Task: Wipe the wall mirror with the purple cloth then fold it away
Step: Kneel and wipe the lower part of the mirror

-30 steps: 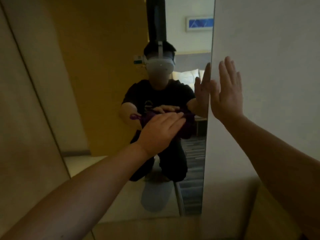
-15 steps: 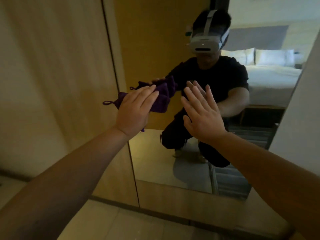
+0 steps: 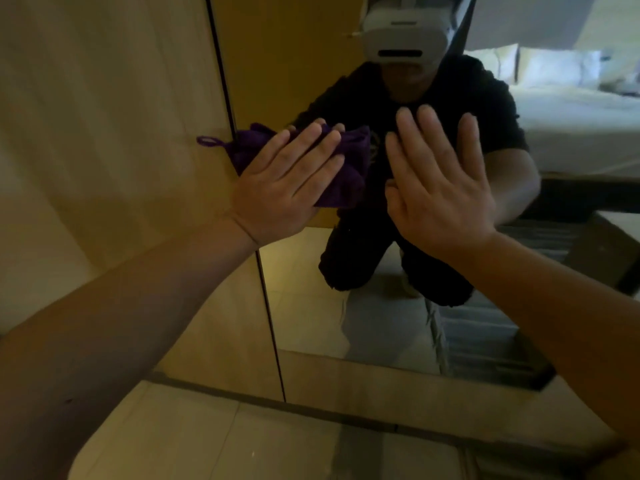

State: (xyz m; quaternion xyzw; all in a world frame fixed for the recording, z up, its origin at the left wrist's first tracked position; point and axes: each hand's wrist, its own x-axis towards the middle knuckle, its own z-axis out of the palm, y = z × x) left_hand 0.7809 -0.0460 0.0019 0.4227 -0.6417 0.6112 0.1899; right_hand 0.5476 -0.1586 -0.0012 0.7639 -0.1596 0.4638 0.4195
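Head view: left hand (image 3: 284, 188) flat, pressing the soft, light cloth (image 3: 346, 168) on the mirror (image 3: 346, 323); right hand (image 3: 440, 188) open, empty; its loop (image 3: 207, 141) looks easiest to pinch.

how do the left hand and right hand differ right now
The left hand presses the purple cloth flat against the mirror; the right hand is bare. The left hand's fingers slant up to the right, while the right hand's point nearly straight up, spread. Both are open-palmed at similar height.

Bedroom: made bed (image 3: 571, 109) with white pillows (image 3: 554, 65) in mirror (image 3: 311, 306).
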